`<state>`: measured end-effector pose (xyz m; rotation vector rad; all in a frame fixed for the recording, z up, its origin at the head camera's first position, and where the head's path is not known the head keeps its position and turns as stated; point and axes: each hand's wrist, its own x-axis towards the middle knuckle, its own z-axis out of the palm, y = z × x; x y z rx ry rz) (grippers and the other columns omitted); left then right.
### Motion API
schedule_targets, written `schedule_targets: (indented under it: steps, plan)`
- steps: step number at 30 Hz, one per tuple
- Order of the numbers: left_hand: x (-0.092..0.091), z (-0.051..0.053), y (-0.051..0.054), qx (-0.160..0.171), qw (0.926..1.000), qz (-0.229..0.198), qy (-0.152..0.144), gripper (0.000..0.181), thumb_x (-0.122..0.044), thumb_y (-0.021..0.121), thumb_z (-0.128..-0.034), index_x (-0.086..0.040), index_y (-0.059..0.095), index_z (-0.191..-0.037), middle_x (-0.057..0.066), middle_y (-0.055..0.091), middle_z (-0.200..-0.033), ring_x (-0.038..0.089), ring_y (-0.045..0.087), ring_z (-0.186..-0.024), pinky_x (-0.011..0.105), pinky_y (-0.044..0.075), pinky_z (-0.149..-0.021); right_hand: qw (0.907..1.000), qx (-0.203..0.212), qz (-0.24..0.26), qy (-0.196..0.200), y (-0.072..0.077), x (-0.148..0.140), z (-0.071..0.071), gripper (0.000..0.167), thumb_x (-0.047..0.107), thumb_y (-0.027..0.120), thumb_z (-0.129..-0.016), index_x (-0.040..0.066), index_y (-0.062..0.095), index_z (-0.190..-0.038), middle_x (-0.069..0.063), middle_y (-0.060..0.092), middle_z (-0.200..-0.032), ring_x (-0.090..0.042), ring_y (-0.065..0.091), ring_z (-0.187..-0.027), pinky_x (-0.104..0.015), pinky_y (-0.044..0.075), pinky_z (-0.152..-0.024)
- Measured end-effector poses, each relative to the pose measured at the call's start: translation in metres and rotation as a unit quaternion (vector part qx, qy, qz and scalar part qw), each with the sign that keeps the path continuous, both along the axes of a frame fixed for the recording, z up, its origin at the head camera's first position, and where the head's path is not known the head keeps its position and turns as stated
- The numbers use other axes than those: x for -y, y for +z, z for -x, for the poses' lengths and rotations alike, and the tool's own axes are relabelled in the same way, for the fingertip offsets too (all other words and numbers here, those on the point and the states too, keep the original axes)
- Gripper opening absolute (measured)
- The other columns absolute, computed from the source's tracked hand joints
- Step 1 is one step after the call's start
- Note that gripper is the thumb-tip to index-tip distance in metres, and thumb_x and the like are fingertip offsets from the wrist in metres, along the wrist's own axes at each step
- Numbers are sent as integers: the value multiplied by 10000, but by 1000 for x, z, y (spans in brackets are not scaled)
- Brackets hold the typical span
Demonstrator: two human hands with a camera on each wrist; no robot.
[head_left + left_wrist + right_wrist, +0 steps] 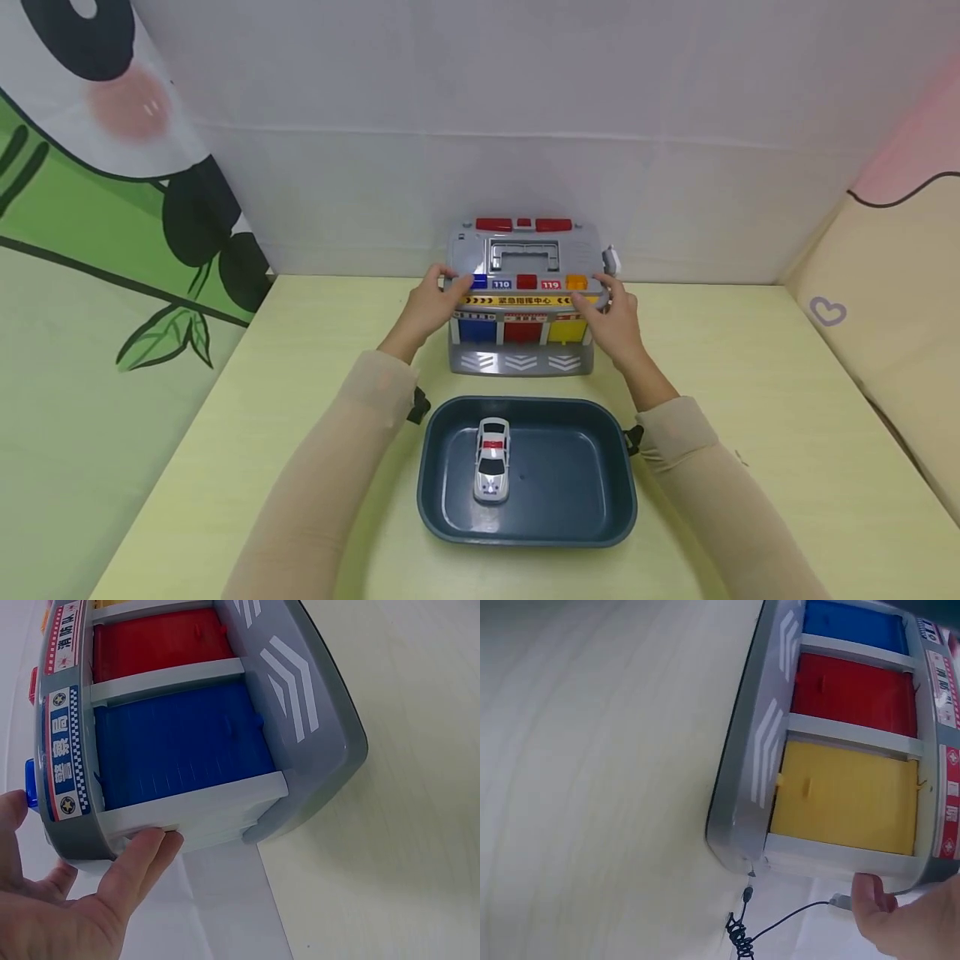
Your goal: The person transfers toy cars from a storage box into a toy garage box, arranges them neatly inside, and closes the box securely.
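White cloth backdrop [525,83], pale table [757,417]. We see the grey toy garage [522,298] near the middle of the table's back edge, both hands grasping it: left hand [427,304] at the blue door [184,746] end, right hand [618,323] at the yellow door [846,796] end. Nearer the front edge, a dark blue tray [562,475] holds a white toy car [492,465].

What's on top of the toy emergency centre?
A grey handle, red lights behind it, and a blue button, red button and orange button in front. The left hand and right hand hide bits of the front corners.
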<state>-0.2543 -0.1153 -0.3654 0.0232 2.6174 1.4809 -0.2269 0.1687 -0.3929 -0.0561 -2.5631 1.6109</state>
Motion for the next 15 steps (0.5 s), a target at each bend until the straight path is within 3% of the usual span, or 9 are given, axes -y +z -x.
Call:
schedule_targets:
  steps: [3,7,15]
  plan:
    - [-1,0,1,-15,10000,22,-3,515,-558,478,-970,-157,417,-1287,198,545,-1295,378,503,-1189,569,423,-950,9994,159,284,111,3,-2,0,666,367,613,-960,114,307,-1495,-234,371,-1335,-332,488,-1058,-407,459,-891]
    - [-1,0,2,-15,10000,44,31,500,-548,487,-971,-158,413,-1273,196,543,-1295,373,500,-1183,573,415,-956,9979,468,421,133,5,-3,3,687,401,618,-952,172,281,-1506,-217,456,-1319,-359,473,-1175,-478,411,-1009]
    - [-4,-2,0,-129,9998,101,142,469,-543,516,-957,-169,437,-1229,172,567,-1230,331,529,-1071,527,448,-895,9972,490,540,151,4,-4,5,636,359,617,-958,162,304,-1475,-220,478,-1270,-342,486,-1131,-443,413,-962]
